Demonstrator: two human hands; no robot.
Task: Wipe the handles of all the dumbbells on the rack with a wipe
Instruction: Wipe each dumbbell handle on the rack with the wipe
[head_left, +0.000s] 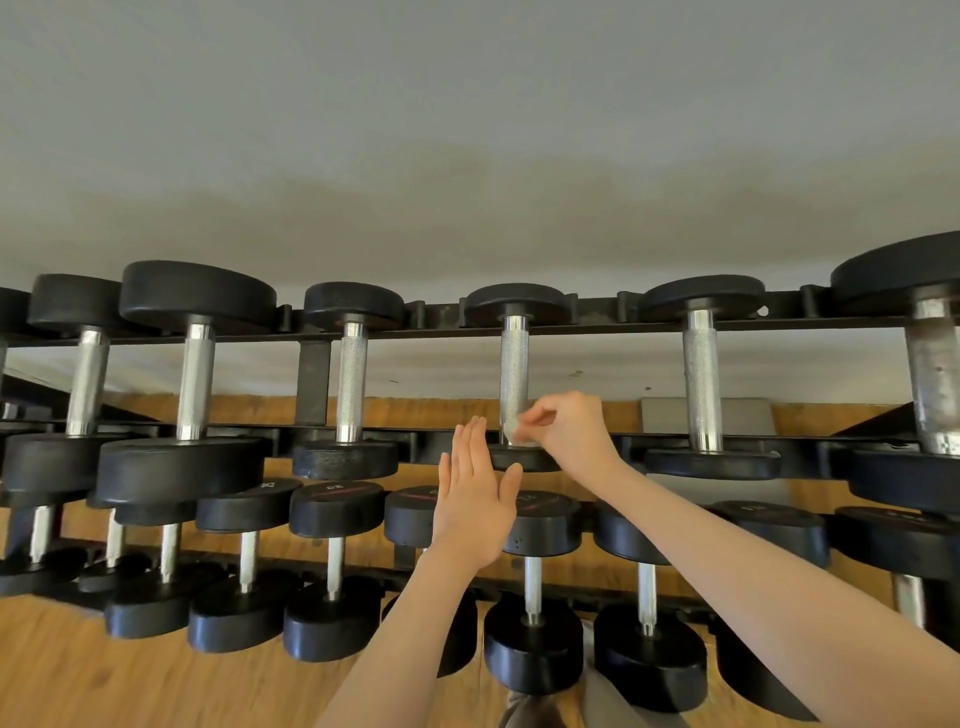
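Observation:
A black two-tier rack (608, 328) holds several black dumbbells with knurled silver handles. My right hand (569, 428) pinches a small pale wipe (516, 432) against the near end of the handle (514, 371) of the upper row's middle dumbbell. My left hand (475, 499) hovers flat with straight fingers just left of that handle, in front of the near weight head, holding nothing. Neighbouring upper handles stand at left (351, 382) and right (702, 379). The lower row (335, 558) of smaller dumbbells sits below my arms.
A grey wall fills the upper view behind the rack. Wooden floor (67, 670) shows under and in front of the rack. A very large dumbbell (932, 374) sits at the upper row's right end. A grey panel (748, 415) lies behind the rack on the right.

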